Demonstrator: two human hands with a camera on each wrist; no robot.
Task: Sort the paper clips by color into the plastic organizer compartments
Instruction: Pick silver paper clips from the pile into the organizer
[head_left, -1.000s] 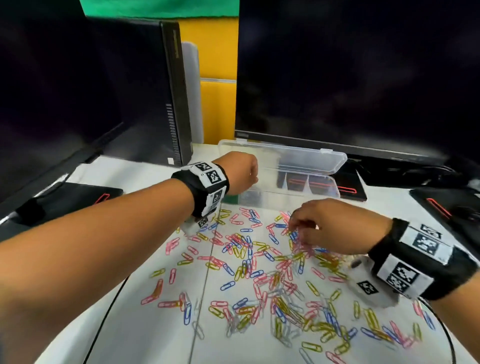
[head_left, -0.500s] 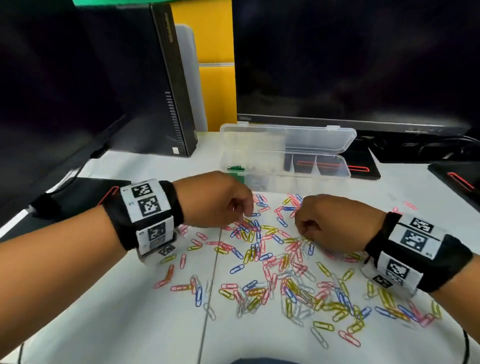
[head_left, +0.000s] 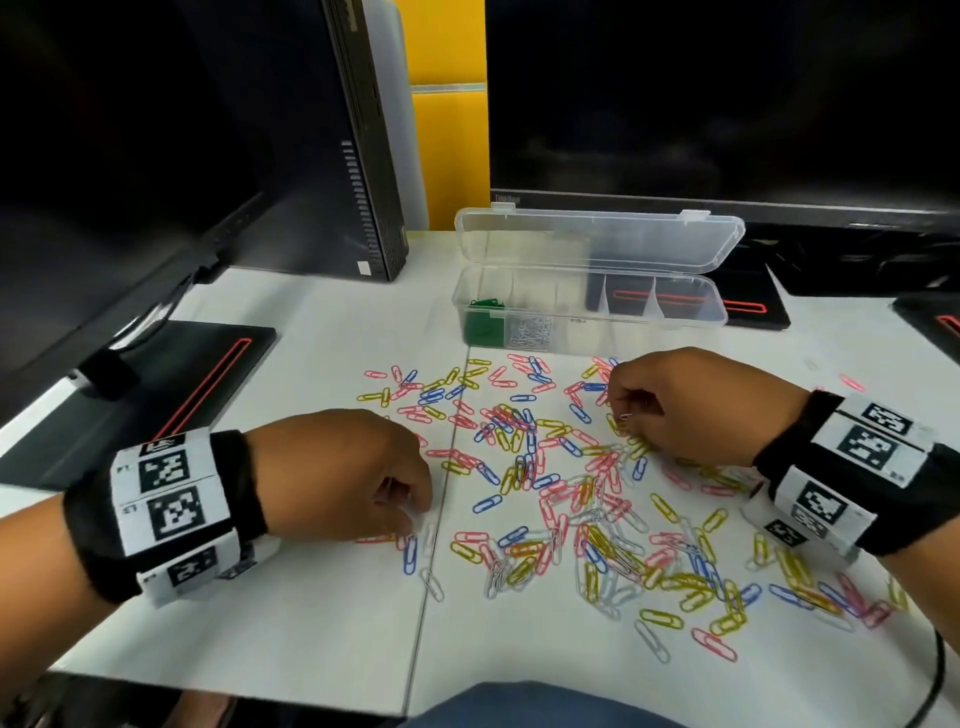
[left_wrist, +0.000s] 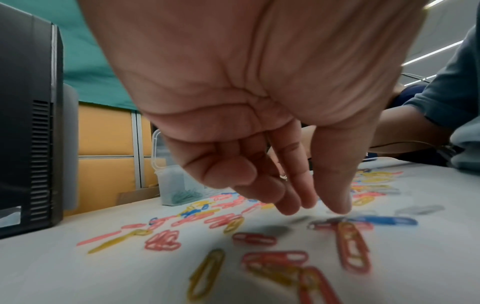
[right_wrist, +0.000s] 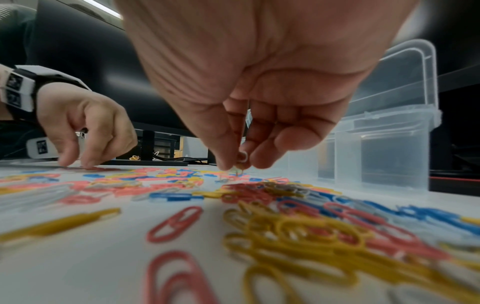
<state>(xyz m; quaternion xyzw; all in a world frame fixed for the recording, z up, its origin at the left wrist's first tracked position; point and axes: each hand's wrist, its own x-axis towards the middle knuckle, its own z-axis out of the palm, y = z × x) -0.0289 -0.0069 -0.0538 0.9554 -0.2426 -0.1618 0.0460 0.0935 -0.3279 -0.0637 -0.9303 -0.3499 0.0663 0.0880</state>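
Note:
Pink, yellow, blue and white paper clips (head_left: 571, 493) lie scattered over the white desk. The clear organizer (head_left: 675, 319) stands behind them with its lid up; green clips (head_left: 485, 327) fill its leftmost compartment and white clips (head_left: 530, 332) the one beside it. My left hand (head_left: 415, 519) points its fingers down at the pile's near-left edge, with the fingertips (left_wrist: 335, 207) at the desk by a white clip (head_left: 428, 538) and nothing pinched. My right hand (head_left: 626, 415) pinches a white clip (right_wrist: 242, 156) just above the pile's far right part.
Two dark monitors and a black PC tower (head_left: 337, 156) stand behind the desk. Black pads with red lines lie at the left (head_left: 171, 389) and behind the organizer (head_left: 753, 306). A black cable (head_left: 930, 675) runs off the near-right corner. A seam (head_left: 441, 467) crosses the desk.
My left hand came back from the organizer to the near-left edge of the pile. My right hand stayed in the pile and now holds a white clip. The head view tilted down.

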